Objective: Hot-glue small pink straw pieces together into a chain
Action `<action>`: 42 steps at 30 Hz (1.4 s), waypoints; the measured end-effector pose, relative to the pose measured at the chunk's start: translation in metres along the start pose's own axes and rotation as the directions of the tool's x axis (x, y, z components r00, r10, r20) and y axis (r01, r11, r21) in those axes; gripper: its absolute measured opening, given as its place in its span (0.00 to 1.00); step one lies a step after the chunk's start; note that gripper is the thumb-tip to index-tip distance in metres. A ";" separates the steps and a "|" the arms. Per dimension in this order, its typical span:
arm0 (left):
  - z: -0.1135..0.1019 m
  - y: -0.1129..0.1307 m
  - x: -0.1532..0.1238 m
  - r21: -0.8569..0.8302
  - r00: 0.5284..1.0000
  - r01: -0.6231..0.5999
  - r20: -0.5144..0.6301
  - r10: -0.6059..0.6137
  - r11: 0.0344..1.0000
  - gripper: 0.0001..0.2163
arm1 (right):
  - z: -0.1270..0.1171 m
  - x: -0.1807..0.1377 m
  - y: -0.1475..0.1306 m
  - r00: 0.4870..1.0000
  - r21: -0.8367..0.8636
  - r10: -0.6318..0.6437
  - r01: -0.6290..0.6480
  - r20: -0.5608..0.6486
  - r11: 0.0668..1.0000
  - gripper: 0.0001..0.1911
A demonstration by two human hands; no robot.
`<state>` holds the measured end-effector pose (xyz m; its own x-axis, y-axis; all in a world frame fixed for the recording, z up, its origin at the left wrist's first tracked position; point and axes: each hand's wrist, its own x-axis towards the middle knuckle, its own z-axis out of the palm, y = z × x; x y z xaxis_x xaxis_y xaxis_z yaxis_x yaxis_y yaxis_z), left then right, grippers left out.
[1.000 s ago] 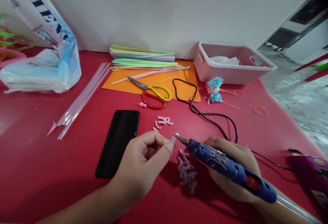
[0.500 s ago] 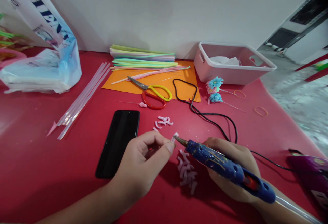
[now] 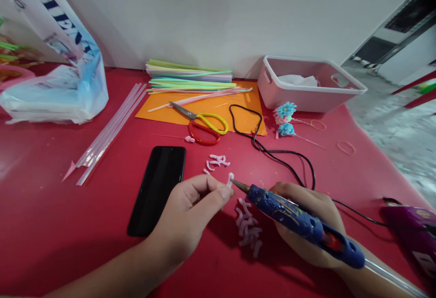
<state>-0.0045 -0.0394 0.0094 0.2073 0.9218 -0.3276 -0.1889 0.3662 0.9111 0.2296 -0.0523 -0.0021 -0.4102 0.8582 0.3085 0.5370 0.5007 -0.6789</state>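
Between thumb and forefinger, my left hand point(image 3: 190, 211) pinches a short pink pipe cleaner piece point(image 3: 230, 179), its end sticking up. My right hand point(image 3: 308, 225) is wrapped round a blue hot glue gun point(image 3: 289, 211), whose nozzle tip is at the pink piece. Whether the tip touches it is hard to tell. A clear glue stick point(image 3: 388, 275) comes out of the gun's back end. Below the nozzle lies a pile of short pink pipe cleaner pieces point(image 3: 248, 230). A smaller group of pink pieces point(image 3: 218, 161) lies just beyond my left hand.
Around them on the red table point(image 3: 85, 216) are a black phone point(image 3: 158, 189), scissors point(image 3: 204, 123), clear glue sticks point(image 3: 112, 130), coloured pipe cleaners point(image 3: 190, 77), an orange sheet point(image 3: 153, 109), a black cord point(image 3: 286, 152), blue flowers point(image 3: 286, 109), a pink bin point(image 3: 306, 96) and a plastic bag point(image 3: 85, 93).
The pink piece in my left hand now stands more upright, and its tip has shifted slightly left and up. The glue gun has barely moved.
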 end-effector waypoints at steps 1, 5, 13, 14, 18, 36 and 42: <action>0.000 0.000 0.000 -0.002 1.000 0.000 0.002 0.000 1.000 0.12 | 0.000 0.000 0.000 1.000 -0.003 -0.002 0.002 -0.006 1.000 0.09; 0.002 0.002 -0.001 0.015 1.000 -0.001 0.006 0.000 1.000 0.12 | -0.002 0.001 0.000 0.999 -0.009 -0.021 0.021 0.027 1.000 0.07; 0.002 0.003 -0.001 0.014 1.000 -0.006 -0.014 0.006 1.000 0.12 | -0.001 0.003 0.000 0.999 -0.038 -0.025 0.026 0.033 0.999 0.09; 0.002 0.002 -0.001 0.020 1.000 -0.006 -0.008 0.007 1.000 0.12 | -0.001 0.003 0.000 0.999 -0.038 -0.027 0.029 0.033 0.999 0.09; 0.002 0.002 0.000 0.036 1.000 -0.018 0.000 0.018 0.999 0.11 | -0.001 0.003 0.001 0.999 -0.034 -0.033 0.035 0.040 0.999 0.09; 0.001 0.004 0.000 0.093 0.999 -0.034 -0.024 0.036 0.995 0.12 | -0.001 0.004 -0.001 0.998 -0.026 -0.047 0.049 0.047 0.998 0.08; 0.003 0.003 0.000 0.098 0.999 -0.036 -0.035 0.040 0.995 0.12 | -0.002 0.005 -0.001 0.996 -0.030 -0.066 0.067 0.056 0.997 0.08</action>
<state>-0.0024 -0.0386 0.0128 0.1656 0.9395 -0.2998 -0.1015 0.3187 0.9424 0.2287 -0.0484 0.0015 -0.4849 0.8160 0.3147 0.5301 0.5605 -0.6363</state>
